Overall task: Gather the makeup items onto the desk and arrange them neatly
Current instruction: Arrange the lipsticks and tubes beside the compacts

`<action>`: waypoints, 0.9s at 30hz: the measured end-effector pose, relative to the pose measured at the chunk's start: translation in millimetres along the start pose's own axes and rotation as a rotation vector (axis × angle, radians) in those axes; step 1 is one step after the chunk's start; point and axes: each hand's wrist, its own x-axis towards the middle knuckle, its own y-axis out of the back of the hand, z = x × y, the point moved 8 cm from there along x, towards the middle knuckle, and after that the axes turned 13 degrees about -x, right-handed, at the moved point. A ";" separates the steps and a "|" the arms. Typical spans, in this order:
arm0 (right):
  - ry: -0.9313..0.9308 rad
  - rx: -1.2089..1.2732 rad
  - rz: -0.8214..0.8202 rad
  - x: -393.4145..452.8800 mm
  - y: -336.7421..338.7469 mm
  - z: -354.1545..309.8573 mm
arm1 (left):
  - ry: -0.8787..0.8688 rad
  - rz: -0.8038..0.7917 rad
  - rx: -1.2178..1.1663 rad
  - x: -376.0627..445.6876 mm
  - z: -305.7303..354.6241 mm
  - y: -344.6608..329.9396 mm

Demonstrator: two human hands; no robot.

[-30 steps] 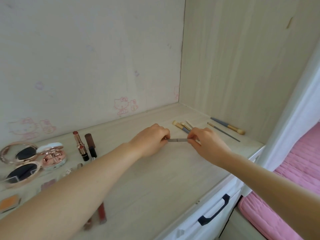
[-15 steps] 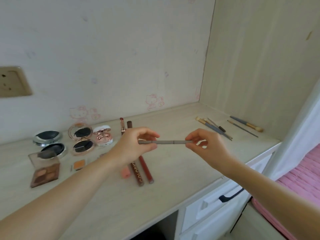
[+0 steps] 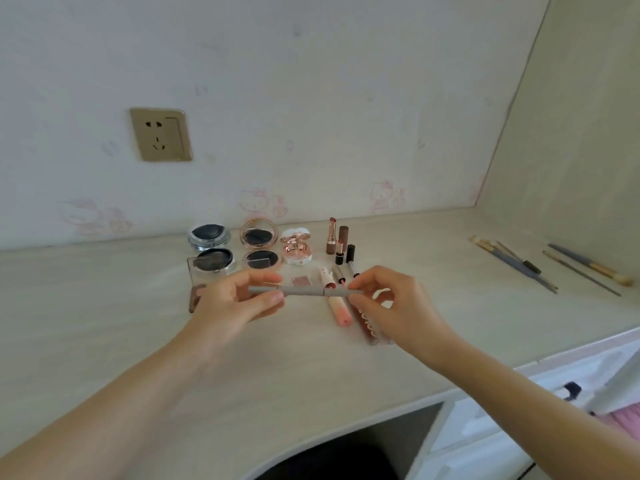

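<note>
- A slim grey makeup pencil (image 3: 304,291) is held level above the desk (image 3: 450,313), over the lip gloss tubes (image 3: 341,308).
- Its left end is pinched by the left hand (image 3: 235,306), between thumb and fingers.
- Its right end is pinched by the fingertips of the right hand (image 3: 391,306).
- Round compacts (image 3: 258,245) and upright lipsticks (image 3: 337,242) are set farther back, near the wall.
- Brushes (image 3: 519,265) are laid at the far right.
</note>
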 end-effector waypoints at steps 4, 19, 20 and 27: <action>0.073 0.024 -0.041 4.0 -36.6 -25.9 | 0.023 0.117 -0.044 -11.9 1.7 44.6; 0.209 -0.091 0.165 9.1 -92.7 -71.0 | -0.079 0.264 -0.316 -26.0 5.4 84.0; 0.209 -0.075 0.159 8.5 -92.3 -70.7 | -0.089 0.260 -0.318 -26.0 6.0 84.5; 0.234 -0.054 0.145 3.3 -91.1 -76.3 | -0.118 0.211 -0.397 -26.3 10.0 82.3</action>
